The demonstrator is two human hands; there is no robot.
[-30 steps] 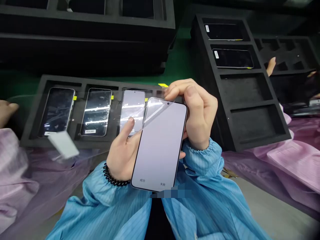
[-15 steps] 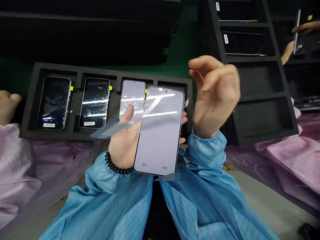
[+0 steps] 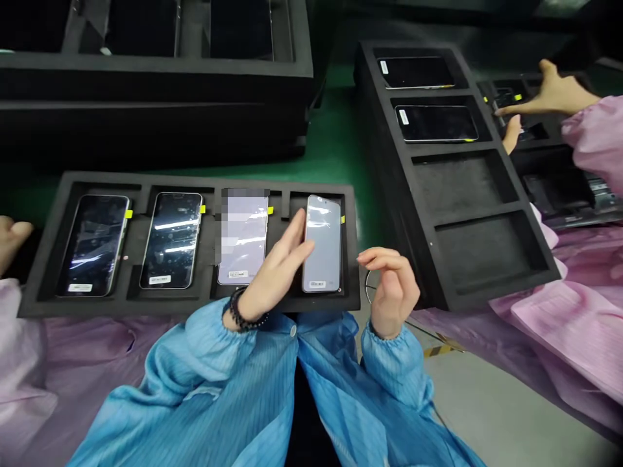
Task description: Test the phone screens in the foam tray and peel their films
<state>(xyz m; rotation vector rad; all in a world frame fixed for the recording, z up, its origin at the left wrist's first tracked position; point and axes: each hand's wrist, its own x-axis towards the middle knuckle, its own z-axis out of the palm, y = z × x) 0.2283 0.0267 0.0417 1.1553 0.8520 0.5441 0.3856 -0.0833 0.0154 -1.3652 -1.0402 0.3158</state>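
Observation:
My left hand point(image 3: 275, 269) reaches over the black foam tray point(image 3: 189, 305), thumb over the left edge of a smartphone point(image 3: 322, 253) and its other fingers along that side. This phone has a pale lit screen with a white label near the bottom, and lies in the rightmost compartment. Just right of the tray, my right hand point(image 3: 393, 288) hovers with loosely bent fingers and nothing visible in them. To the left sit another pale-screened phone point(image 3: 243, 240) and two dark phones point(image 3: 171, 240), point(image 3: 97, 243), each with a yellow tab.
A second foam tray point(image 3: 433, 227) at right holds two dark phones point(image 3: 421, 71), point(image 3: 437, 123) in its far compartments. Stacked black trays point(image 3: 156, 68) stand at the back left. Co-workers' hands show at the far left point(image 3: 12, 240) and upper right point(image 3: 555, 94).
The phone has gone from in front of my chest down into the tray's right compartment, and a label now shows on it. My right hand has lowered. The view has shifted.

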